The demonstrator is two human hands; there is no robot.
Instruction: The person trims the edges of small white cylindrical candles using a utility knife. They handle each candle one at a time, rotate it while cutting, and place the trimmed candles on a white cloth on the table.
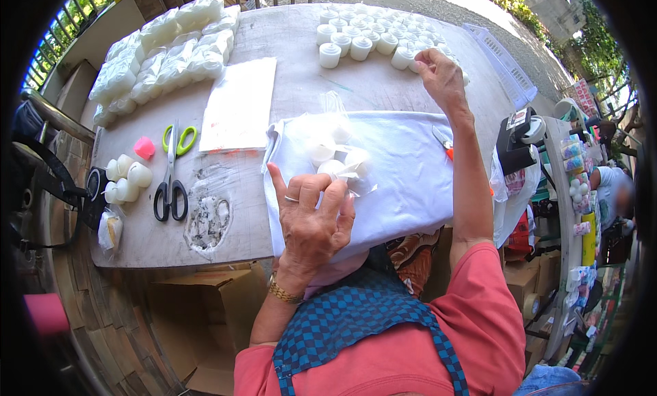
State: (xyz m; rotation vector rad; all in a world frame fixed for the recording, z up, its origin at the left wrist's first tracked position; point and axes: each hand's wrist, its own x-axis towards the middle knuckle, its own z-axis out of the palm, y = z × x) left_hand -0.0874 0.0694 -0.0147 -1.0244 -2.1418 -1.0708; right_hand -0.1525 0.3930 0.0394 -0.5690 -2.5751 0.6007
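Observation:
My left hand (313, 211) is at the near end of a clear plastic bag (328, 106), its bent fingers pinching the film and the little finger raised. Inside the bag are several white votive candles (331, 167), lying on a folded white cloth (405, 191). My right hand (441, 80) reaches over the near right side of a group of loose white votive candles (361, 48) with visible wicks. Its thumb and forefinger are close together beside a candle (403, 58); whether they grip it is hidden.
Packed bags of candles (174, 52) are stacked at the far left, beside white sheets (238, 106). Scissors (171, 175), a pink lump (144, 147) and bundled candles (128, 178) lie at left. A cutter (442, 142) rests on the cloth; a plastic basket (500, 62) stands far right.

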